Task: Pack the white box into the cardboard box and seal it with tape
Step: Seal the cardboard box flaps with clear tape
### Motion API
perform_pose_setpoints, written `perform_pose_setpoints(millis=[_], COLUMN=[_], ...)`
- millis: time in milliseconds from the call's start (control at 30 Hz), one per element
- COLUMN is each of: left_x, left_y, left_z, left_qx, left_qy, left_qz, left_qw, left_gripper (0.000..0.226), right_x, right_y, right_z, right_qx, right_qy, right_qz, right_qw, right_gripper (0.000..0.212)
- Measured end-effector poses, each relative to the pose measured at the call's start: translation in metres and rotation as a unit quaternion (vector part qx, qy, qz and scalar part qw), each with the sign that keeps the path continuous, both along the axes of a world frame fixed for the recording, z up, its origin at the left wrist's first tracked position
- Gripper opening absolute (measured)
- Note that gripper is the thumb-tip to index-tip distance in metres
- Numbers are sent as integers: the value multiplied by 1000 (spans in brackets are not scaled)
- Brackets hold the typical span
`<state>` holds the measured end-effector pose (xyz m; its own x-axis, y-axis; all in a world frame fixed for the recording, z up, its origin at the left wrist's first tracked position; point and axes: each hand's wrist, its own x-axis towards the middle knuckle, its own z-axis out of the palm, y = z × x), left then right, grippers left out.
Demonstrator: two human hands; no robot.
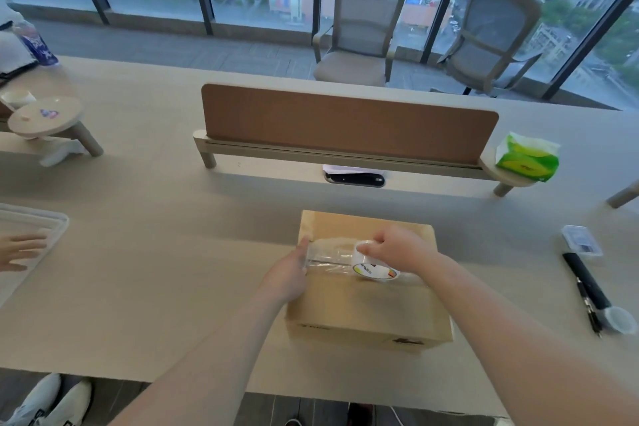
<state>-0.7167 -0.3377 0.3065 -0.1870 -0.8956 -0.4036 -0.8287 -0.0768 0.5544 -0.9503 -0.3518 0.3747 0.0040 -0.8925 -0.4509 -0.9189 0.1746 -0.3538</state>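
A closed cardboard box sits on the beige table in front of me. A strip of clear tape runs across its top along the flap seam, from the left edge to the roll. My right hand grips the clear tape roll, which rests on the box top near the middle. My left hand lies against the box's left edge, fingers pressing the tape end down there. The white box is not visible.
A brown desk divider stands behind the box. A green tissue pack sits at its right end. A black pen, a small plastic cup and a small card lie to the right. Another person's hand rests on a white tray at the left.
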Motion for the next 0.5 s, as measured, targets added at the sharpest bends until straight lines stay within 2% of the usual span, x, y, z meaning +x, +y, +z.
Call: perform_pose_setpoints(millis=[100,200,267,367,500], left_x=[0,-3,-9,-22,-29], left_y=[-3,0,1,7,20], left_z=[-3,-4,-3,1,-9], left_qx=[8,24,23,-42,-50], left_qy=[-6,-11,-55,-112,-94], left_qz=[-23,-30,-24,-47,-54], left_qw=[1000,999,998,992,993], left_gripper=[67,73,79,76,79], right_x=[-5,-11,-10,-7,-5], right_y=[4,11,15,20,26], right_z=[1,3,2,0,-7], right_qx=[-30,-50,-61,-71,-69], right_qy=[104,139,145,125,110], right_qz=[7,-27,-47,-79,-103], right_qw=[994,989,986,986,986], right_gripper=[54,63,65,65,64])
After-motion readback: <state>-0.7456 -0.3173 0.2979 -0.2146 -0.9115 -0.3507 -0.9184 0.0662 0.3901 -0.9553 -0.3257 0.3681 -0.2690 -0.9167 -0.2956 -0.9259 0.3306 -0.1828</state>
